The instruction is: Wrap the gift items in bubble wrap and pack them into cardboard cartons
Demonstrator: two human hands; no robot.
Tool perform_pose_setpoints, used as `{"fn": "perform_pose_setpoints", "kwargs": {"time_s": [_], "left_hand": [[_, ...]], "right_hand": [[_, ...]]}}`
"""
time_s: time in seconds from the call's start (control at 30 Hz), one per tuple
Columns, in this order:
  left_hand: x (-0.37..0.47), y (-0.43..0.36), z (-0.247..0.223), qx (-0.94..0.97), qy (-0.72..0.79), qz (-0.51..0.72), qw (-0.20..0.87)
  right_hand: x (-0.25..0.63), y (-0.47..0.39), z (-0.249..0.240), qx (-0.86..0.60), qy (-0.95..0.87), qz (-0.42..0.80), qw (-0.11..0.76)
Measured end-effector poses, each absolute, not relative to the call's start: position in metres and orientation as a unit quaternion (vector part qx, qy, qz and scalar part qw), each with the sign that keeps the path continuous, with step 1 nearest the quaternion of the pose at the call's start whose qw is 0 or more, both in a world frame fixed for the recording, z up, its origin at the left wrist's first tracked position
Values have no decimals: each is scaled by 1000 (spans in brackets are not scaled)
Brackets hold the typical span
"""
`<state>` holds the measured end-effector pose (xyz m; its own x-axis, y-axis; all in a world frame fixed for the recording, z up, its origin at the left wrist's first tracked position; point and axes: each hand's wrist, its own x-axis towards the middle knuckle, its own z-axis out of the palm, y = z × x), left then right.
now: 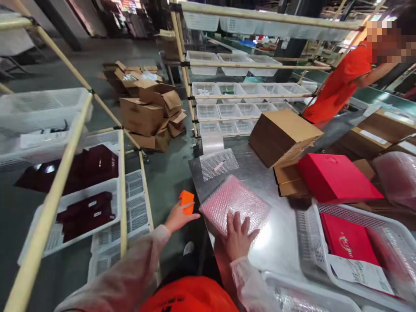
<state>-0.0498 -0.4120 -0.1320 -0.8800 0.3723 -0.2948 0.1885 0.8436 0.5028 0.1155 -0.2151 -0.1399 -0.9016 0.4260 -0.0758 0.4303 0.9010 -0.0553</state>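
My left hand is wrapped round a small orange object, off the left edge of the metal table. With its fingers spread, my right hand lies flat on a pink package in bubble wrap at the table's near left. Behind the package, a sheet of bubble wrap carries a small pink strip and reaches a roll of wrap at the table's far edge.
Flat cartons and a red box stand on the right, behind a white basket of red items. Racks with white bins rise ahead and at left. Cardboard boxes lie on the floor. A person in orange stands back right.
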Motion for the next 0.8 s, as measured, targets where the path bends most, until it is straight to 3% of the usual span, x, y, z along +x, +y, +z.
{"fn": "perform_pose_setpoints", "kwargs": {"time_s": [0.27, 0.43, 0.57, 0.7, 0.8], "left_hand": [[-75, -377, -141, 286, 905, 174, 261], [-74, -381, -128, 335, 902, 146, 230], [-89, -375, -76, 385, 888, 148, 202], [-127, -334, -1, 450, 872, 107, 161], [-150, -294, 30, 479, 852, 83, 194]], "right_hand": [[125, -225, -142, 365, 930, -26, -30], [125, -224, -122, 373, 926, -52, 19], [115, -203, -68, 378, 918, -95, 77], [84, -152, -2, 320, 875, -320, 171], [61, -112, 30, 308, 877, -336, 151]]}}
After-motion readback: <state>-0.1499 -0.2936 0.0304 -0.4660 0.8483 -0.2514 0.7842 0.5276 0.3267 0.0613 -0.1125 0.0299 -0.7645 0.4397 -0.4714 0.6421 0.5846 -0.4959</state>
